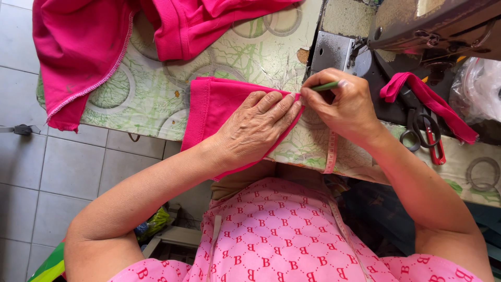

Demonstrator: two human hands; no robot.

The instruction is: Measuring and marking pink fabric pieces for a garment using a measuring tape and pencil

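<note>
Folded pink fabric piece (214, 107) lies flat on desk (261, 52) edge. Left hand (255, 128) open, palm pressing it down. Right hand (347, 104) pinches green pencil (326, 86) at fabric's corner. Red-handled scissors (428, 138), sewing machine (433, 26) to the right.

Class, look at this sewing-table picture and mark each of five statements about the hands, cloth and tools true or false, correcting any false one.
1. The left hand lies flat on a folded pink cloth piece. True.
2. The right hand holds a pair of scissors. False: it holds a thin green marker at the cloth's edge.
3. Red-handled scissors lie on the table to the right of the hands. True.
4. The measuring tape is rolled up on the floor. False: it hangs over the table edge below the right hand.
5. A second pink garment lies at the table's far left. True.
</note>
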